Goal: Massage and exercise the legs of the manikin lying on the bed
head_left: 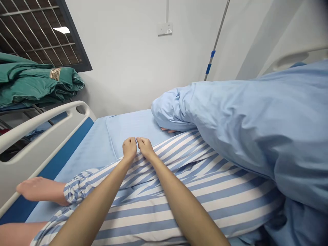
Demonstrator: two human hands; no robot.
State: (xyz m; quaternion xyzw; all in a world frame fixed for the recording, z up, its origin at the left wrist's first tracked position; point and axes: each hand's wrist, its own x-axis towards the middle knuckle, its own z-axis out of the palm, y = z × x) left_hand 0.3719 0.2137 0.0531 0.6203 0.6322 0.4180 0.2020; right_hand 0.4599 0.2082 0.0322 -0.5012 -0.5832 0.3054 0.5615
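Both my hands are close together, curled into fists, over the far leg of someone lying on the bed. My left hand (pixel 130 148) and my right hand (pixel 145 147) nearly touch at the thumb sides. Below them are blue-and-white striped trousers (pixel 164 208) covering both legs. I see nothing held in either fist, but their undersides are hidden, and I cannot tell how firmly they touch the leg. A bare foot (pixel 42 191) sticks out of the far trouser leg at the left. Fingertips (pixel 167 130) peek from under a light blue quilt (pixel 238 126) bunched over the upper body.
A pale bed end board (pixel 48 119) with blue panels borders the left side. Behind it lies folded green fabric (pixel 38 80) under a barred window (pixel 38 32). A metal pole (pixel 219 34) with blue clamps stands at the wall, right of a socket (pixel 165 28).
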